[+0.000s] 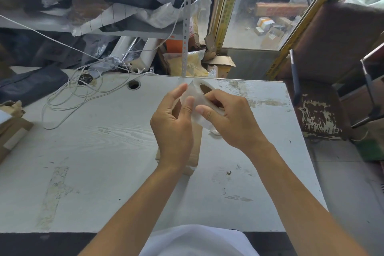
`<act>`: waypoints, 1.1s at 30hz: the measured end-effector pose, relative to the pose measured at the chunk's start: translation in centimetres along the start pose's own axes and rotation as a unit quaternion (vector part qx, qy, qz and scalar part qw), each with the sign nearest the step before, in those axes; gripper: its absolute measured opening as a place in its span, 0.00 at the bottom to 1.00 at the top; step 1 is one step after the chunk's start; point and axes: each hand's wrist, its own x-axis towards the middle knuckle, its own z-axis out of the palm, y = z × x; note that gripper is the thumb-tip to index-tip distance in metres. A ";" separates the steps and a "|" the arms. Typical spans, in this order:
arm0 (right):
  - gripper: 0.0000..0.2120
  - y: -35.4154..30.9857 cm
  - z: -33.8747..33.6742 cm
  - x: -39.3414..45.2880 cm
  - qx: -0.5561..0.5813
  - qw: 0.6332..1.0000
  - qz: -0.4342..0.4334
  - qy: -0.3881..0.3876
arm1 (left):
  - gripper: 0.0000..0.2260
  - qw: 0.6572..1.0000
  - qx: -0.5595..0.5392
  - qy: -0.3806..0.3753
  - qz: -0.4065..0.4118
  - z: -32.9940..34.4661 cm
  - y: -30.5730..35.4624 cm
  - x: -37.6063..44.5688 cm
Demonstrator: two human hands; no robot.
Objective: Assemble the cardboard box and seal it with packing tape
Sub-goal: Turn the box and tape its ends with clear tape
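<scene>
Both hands were raised above the middle of the table (104, 151), working a roll of clear tape (196, 94) between them. The right hand (230, 119) grasped the roll, its fingers curled over the outer face and into the brown core, the thumb pointed left across the near side. The left hand (175, 122) met it from the left: its thumb pressed against the tape's surface just beside the right thumb, while its fingers stood loosely spread behind the roll's left edge. Whether the left fingers actually pinched a loose tape end could not be told, since the clear film blurred into the skin there.

The box (192, 151) lay on the table directly beneath the hands, mostly hidden by the left wrist and forearm. Only a narrow brown strip of it showed, running from under the roll down to a pale lower corner. Its flaps could not be made out.

A tangle of white cable (68, 97) lay at the table's far left, near a round hole (133, 84) in the tabletop. A dark bag (31, 84) rested at the far left corner, and cardboard scraps (12, 124) sat at the left edge. A worn brown chair (324, 97) stood to the right of the table.
</scene>
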 end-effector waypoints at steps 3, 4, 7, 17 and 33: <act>0.10 0.4 -0.2 -0.3 0.005 1.000 0.008 0.009 | 0.10 0.987 0.120 -0.008 0.102 -0.6 -0.6 -0.1; 0.09 0.5 -0.2 -0.4 0.008 1.000 0.010 0.010 | 0.10 0.982 0.143 0.000 0.125 -0.7 -0.7 -0.1; 0.09 0.8 -0.1 -0.6 0.005 1.000 0.015 0.011 | 0.08 0.975 0.175 -0.018 0.139 -1.0 -0.7 0.2; 0.11 1.0 -0.1 -0.7 -0.027 1.000 0.003 -0.001 | 0.07 0.985 0.134 -0.073 0.076 -1.5 -0.5 0.7; 0.08 0.5 0.1 -0.8 0.073 0.997 0.005 0.029 | 0.06 0.994 0.079 0.004 0.081 -1.9 -0.8 0.4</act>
